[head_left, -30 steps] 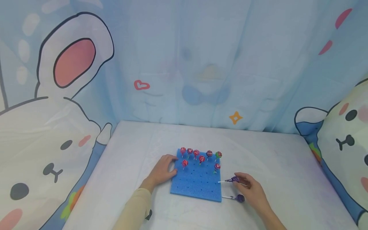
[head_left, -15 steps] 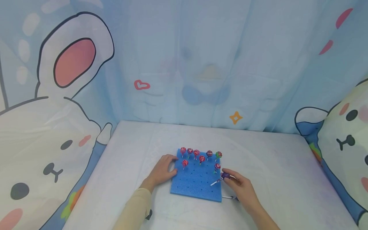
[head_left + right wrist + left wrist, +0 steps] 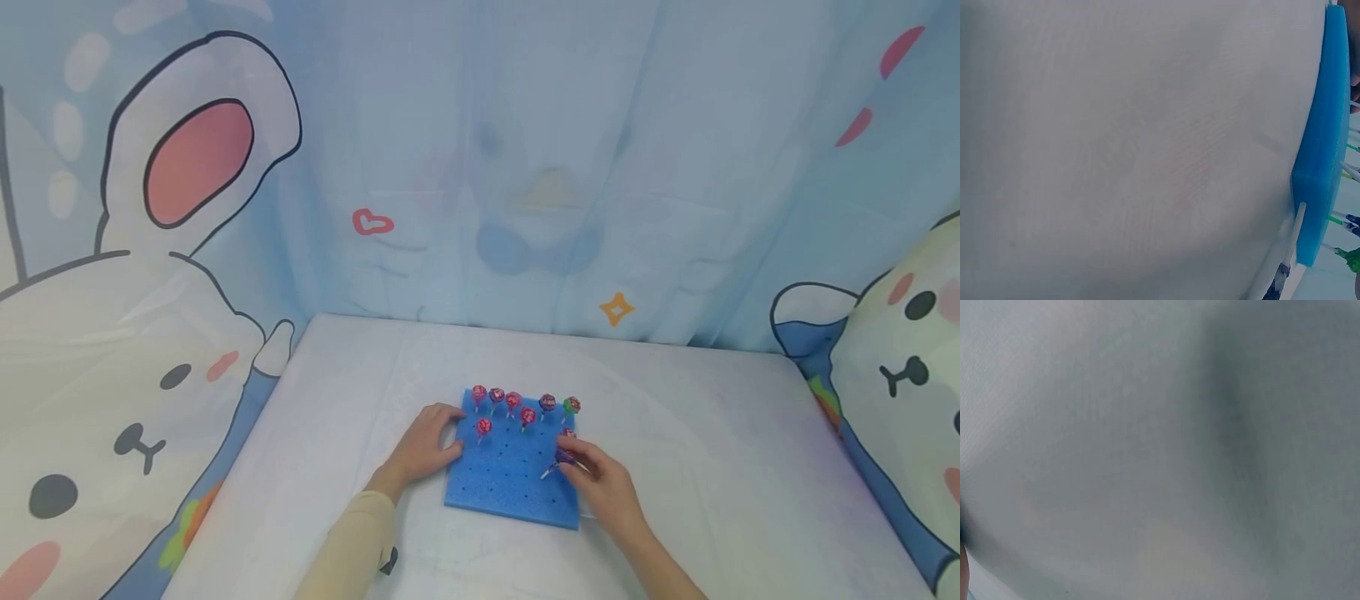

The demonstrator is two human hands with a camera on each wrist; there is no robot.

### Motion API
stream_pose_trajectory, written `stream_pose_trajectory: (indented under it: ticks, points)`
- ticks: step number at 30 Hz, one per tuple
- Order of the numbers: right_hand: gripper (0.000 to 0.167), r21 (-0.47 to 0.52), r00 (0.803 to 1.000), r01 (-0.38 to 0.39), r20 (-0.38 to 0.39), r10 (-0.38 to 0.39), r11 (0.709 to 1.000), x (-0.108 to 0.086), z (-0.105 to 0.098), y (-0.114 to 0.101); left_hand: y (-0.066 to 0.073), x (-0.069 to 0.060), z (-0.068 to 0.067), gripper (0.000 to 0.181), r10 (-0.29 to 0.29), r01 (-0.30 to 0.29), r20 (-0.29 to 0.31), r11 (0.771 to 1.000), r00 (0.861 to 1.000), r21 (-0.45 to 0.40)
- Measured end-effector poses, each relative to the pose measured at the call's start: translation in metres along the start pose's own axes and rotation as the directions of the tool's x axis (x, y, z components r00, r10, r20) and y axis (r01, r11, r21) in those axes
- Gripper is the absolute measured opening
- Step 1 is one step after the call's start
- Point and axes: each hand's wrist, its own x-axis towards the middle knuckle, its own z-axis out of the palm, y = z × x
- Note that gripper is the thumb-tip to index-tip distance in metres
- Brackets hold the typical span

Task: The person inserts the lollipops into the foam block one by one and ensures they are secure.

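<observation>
In the head view my right hand (image 3: pixel 606 490) pinches a purple-wrapped lollipop (image 3: pixel 564 456) by its head, its white stick slanting down to the left over a blue foam board (image 3: pixel 502 479) with rows of small holes. My left hand (image 3: pixel 423 446) touches the board's left edge, thumb and index finger spread apart. Several lollipops stand in the board; a red one (image 3: pixel 484 427) is at left and a green one (image 3: pixel 572 405) at the back right corner. Behind my right fingers another red lollipop (image 3: pixel 568 433) is partly hidden.
Beside the board, a loose lollipop (image 3: pixel 1277 281) lies on the white tabletop (image 3: pixel 1135 137) in the right wrist view; my right hand mostly hides it in the head view. A blue printed curtain (image 3: pixel 465 167) hangs behind the table. The left wrist view shows mostly blurred pale cloth.
My right hand has moved left with the purple lollipop, from beside the board to above its right part. The stick has tilted downward. My left hand has stayed in place.
</observation>
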Motion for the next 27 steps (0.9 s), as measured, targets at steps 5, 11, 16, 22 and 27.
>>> stream_pose_trajectory:
  ticks: [5,11,16,22,27]
  points:
    - [0.035,-0.004,1.000,0.017,0.022,-0.017,1.000,0.000,0.004,-0.001,0.001,0.000,0.000,0.047,-0.007,0.007,0.004,1.000,1.000,0.002]
    - [0.038,0.014,0.999,-0.026,0.031,0.025,1.000,0.001,0.009,-0.002,0.001,0.000,-0.001,0.047,-0.011,0.011,0.002,1.000,1.000,-0.001]
    - [0.039,0.082,0.997,-0.071,0.025,0.069,0.994,0.001,0.015,-0.003,0.002,-0.001,0.000,0.047,-0.016,0.016,0.004,1.000,1.000,0.000]
    - [0.037,0.091,0.996,-0.091,0.032,0.089,0.992,0.003,0.018,0.002,0.004,-0.002,-0.002,0.047,-0.012,0.012,0.002,1.000,1.000,-0.006]
    - [0.035,0.074,0.994,-0.103,0.035,0.101,0.992,0.006,0.019,0.005,0.004,-0.002,-0.002,0.047,-0.009,0.009,0.000,1.000,1.000,0.002]
